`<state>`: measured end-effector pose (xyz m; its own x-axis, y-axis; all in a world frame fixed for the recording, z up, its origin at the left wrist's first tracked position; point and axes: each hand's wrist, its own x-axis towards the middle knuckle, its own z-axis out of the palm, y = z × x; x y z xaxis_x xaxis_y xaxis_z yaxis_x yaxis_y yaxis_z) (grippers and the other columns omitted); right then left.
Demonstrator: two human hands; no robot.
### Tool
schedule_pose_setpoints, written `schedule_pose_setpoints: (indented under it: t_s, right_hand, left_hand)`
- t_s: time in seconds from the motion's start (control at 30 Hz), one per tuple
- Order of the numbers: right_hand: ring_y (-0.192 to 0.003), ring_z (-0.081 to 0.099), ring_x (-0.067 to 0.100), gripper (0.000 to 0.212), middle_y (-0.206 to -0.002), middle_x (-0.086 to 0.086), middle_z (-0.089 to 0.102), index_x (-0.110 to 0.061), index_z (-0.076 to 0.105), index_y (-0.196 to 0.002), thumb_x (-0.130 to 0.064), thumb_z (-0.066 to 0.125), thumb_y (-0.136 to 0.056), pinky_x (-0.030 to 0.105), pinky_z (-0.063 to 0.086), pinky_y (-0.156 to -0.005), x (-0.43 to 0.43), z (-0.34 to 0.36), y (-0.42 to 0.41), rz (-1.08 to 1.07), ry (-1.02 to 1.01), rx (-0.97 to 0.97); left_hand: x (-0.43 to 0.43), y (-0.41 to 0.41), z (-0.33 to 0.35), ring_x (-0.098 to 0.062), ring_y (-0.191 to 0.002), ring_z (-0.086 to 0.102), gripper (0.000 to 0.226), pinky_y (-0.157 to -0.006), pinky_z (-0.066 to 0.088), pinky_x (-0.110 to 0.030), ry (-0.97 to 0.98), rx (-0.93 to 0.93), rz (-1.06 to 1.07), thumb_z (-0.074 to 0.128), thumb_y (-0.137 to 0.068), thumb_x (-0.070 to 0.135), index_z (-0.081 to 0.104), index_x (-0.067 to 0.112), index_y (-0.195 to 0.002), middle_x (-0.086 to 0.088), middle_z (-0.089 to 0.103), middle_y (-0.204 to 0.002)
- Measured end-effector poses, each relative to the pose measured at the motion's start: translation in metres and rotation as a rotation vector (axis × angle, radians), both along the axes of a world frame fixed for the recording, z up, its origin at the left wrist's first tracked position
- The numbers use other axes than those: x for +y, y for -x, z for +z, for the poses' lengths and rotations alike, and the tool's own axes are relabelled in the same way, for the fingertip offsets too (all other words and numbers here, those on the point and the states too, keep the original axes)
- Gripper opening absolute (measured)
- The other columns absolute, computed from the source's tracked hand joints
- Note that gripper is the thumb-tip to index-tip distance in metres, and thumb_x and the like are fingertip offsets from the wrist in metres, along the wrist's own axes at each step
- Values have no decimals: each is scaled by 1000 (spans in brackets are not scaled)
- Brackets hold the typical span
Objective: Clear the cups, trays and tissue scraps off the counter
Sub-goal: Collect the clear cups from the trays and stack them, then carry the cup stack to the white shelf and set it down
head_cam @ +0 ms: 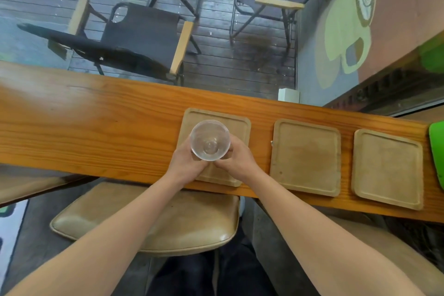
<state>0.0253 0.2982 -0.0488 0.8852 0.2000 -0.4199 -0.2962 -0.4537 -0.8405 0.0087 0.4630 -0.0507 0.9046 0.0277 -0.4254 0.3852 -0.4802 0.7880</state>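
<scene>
Clear cup (pixel 210 140) sat at frame centre, upright, mouth facing the camera, over the left tray (pixel 236 125). Couldn't tell if its base touched the tray or hung above it. Both hands were on it: left hand (pixel 186 163) wrapped round the cup's left side, right hand (pixel 236 158) wrapped round its right side, fingers curled on the wall, hands meeting at the near side.

Three wooden trays lay in a row on the counter (pixel 96 127): left one under the cup, middle tray (pixel 305 156) and right tray (pixel 388 168) to its right, gaps between, none touching.

A green object (pixel 437 149) was at the right edge. Tan stool (pixel 168 218) lower centre, under the forearms. Folding chair (pixel 139 36) upper left, beyond the counter.
</scene>
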Motion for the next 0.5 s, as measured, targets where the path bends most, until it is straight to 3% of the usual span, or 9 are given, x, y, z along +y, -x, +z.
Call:
schedule_pose_setpoints:
  t_s: [0.13,0.27,0.43,0.5]
  right_hand:
    - [-107,58,-4,53,-121,-16,63,-37,61,-120,-15,82,-78,10,47,-88,0,0,1,3,-40,-2]
    - [-96,52,-24,59,-107,-31,57,-61,49,-106,-23,83,-76,-4,38,-75,-10,16,8,-23,-8,1]
    - [-97,53,-24,59,-101,-49,55,-71,50,-96,-26,82,-75,-3,39,-75,-26,59,18,7,-14,-65]
    - [-105,57,-13,54,-111,-36,61,-65,55,-100,-27,83,-73,7,45,-82,-31,82,19,-2,-14,-129]
  left_hand:
    - [-2,1,-3,20,-90,51,56,-71,35,-2,-1,-17,9,82,-77,26,48,51,-113,36,52,-100]
    - [-6,4,7,21,-92,52,55,-68,38,-5,26,16,9,83,-73,29,49,50,-111,36,55,-99]
    - [-20,10,43,-1,-106,58,47,-74,42,-12,80,-32,-41,80,-77,28,53,46,-112,21,61,-113]
    - [-29,9,68,0,-104,58,47,-74,43,-12,97,-86,-77,78,-79,28,52,50,-111,24,60,-111]
